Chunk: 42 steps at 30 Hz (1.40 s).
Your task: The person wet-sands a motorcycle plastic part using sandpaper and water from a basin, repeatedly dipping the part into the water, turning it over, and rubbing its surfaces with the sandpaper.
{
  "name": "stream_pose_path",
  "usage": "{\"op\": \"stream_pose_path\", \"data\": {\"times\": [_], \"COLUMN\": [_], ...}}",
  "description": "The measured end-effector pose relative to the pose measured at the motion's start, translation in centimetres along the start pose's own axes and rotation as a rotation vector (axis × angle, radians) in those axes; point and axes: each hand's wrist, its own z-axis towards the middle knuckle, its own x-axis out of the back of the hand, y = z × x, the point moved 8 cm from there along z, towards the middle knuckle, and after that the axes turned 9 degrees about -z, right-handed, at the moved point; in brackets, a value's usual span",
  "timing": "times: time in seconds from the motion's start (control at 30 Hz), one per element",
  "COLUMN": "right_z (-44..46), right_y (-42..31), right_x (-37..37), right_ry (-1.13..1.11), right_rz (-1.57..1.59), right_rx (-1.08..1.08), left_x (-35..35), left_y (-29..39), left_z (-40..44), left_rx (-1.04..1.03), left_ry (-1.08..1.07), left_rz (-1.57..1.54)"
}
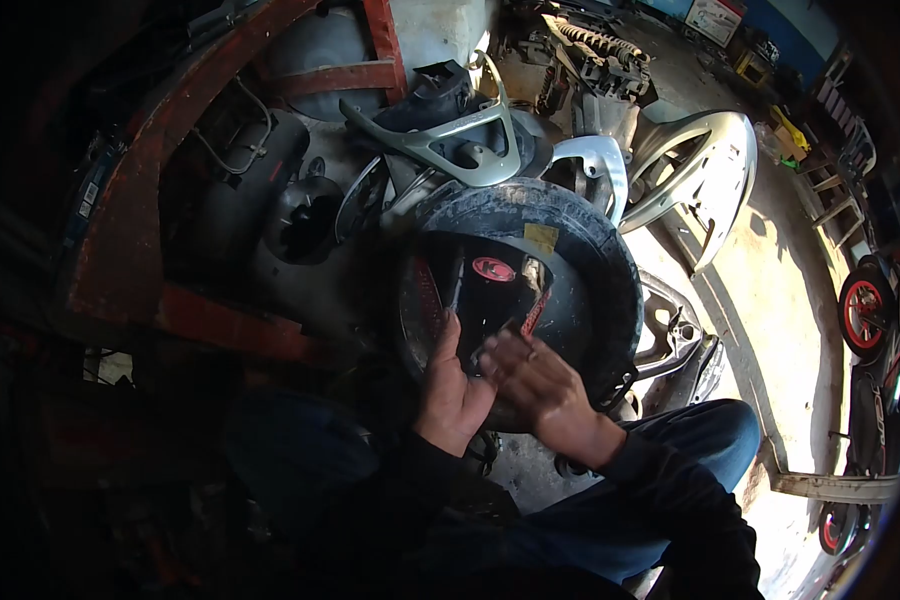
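A glossy black panel [481, 289] with a red oval badge and red lettering lies over a round dark basin [592, 262]. At the panel's lower left, my left hand [456, 392] holds its edge, with the thumb stretched up along the surface. My right hand [542, 388] is over the panel's lower right part, slightly blurred, its fingers extended and close together. Whether its fingertips touch the panel is hard to tell. The left fingers behind the panel are hidden. A yellowish patch [541, 237] shows on the basin's inner wall.
Silver-green fairings [708, 160] and a curved trim piece [477, 130] lie beyond the basin. A rusty red metal frame [120, 215] stands at the left. Motorcycle parts [600, 55] lie at the back. A red-rimmed wheel [866, 309] is at the far right.
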Motion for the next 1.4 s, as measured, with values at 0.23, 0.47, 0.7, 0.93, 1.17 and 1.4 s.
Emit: {"op": "stream_pose_path", "data": {"times": [0.23,0.47,0.7,0.93,1.17,1.4], "right_z": [0.3,-0.2,-1.2,-0.7,-0.9,0.3], "right_y": [0.2,-0.5,-0.9,-1.5,-1.9,0.5], "right_x": [0.3,0.0,-0.4,-0.7,-1.3,-1.7], "right_ry": [-0.020,-0.017,0.001,-0.013,-0.006,-0.007], "right_rz": [0.004,-0.026,0.017,-0.061,-0.084,-0.104], "right_rx": [-0.039,0.038,-0.048,-0.118,-0.124,-0.246], "left_x": [-0.8,0.9,2.2,1.2,3.9,6.8], "left_y": [-1.1,-2.2,-1.3,-1.3,-1.6,-2.0], "left_z": [-0.6,-0.3,0.0,0.5,1.0,2.6], "left_rx": [0.168,0.409,0.139,0.079,0.220,0.049], "left_ry": [-0.172,-0.286,-0.036,-0.104,-0.081,0.009], "left_rz": [-0.007,-0.197,-0.044,0.067,0.047,0.051]}}
